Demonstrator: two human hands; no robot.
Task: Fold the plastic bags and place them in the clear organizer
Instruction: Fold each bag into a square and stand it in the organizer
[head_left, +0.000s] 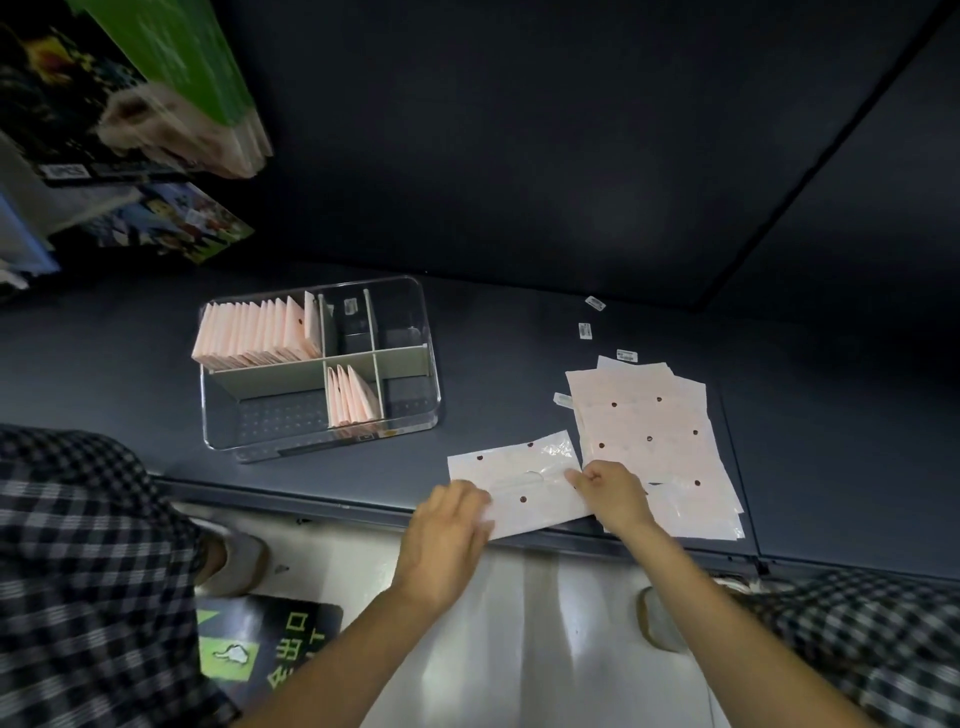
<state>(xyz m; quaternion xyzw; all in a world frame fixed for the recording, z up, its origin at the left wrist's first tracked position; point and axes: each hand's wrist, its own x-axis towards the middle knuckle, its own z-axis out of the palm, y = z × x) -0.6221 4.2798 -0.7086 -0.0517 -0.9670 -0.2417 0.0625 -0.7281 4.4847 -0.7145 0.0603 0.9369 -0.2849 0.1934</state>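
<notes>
A pale pink plastic bag (514, 480) with dark dots lies flat at the front edge of the dark shelf. My left hand (447, 535) presses flat on its near left corner. My right hand (610, 493) pinches its right edge. A loose stack of the same unfolded bags (657, 436) lies just to the right, partly under my right hand. The clear organizer (319, 371) stands to the left. Its back left compartment holds several folded bags (254, 332) upright. A front middle compartment holds a few more folded bags (353, 397).
Small white labels (586, 330) lie on the shelf behind the stack. Books and boxes (130, 119) hang over the upper left. The shelf front edge (363, 512) runs under my hands, with floor, shoes and a green floor sign (260, 654) below.
</notes>
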